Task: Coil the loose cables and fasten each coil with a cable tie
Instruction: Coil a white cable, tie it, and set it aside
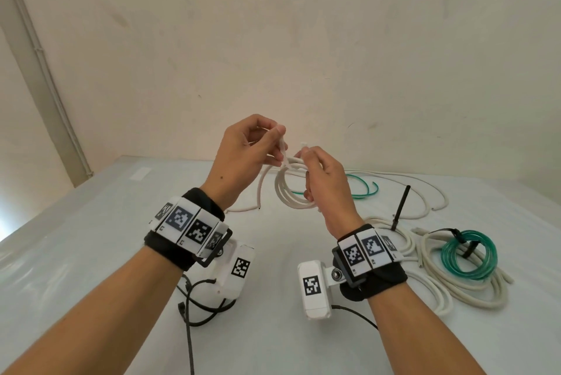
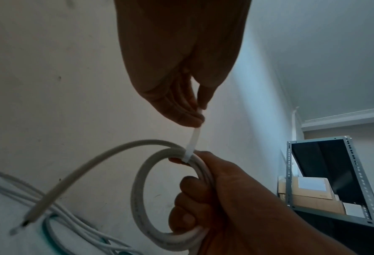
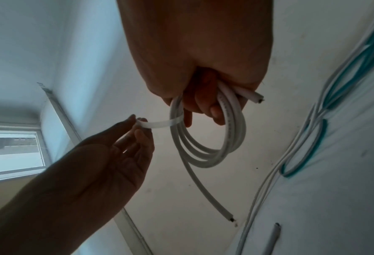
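- My right hand (image 1: 326,189) holds a white cable coil (image 1: 293,192) in the air above the desk (image 1: 91,238). The fingers of that grip curl through and around the loops.
- The coil is a few smooth, round white turns of about the same size. One loose tail hangs down from it, and its cut tip shows a dark core (image 3: 297,220).
- My left hand (image 1: 243,159) is raised just beside the right one. Thumb and fingertips pinch the free end of a white cable tie (image 2: 192,143).
- The tie is a flat, pale strip, drawn straight from my left grip to the top of the coil, where it wraps over the bundled turns beside my right thumb.
- I cannot tell whether the tie is locked; its head is hidden behind my fingers.
- Both wrist views are dim, and my hands show mostly as dark shapes.
- On the desk to my right lie a green coil (image 1: 469,254) with a dark tie on it, and loose white cables (image 1: 431,262) beneath and around it.
- More white and green cable lies farther back, partly hidden behind my right hand.
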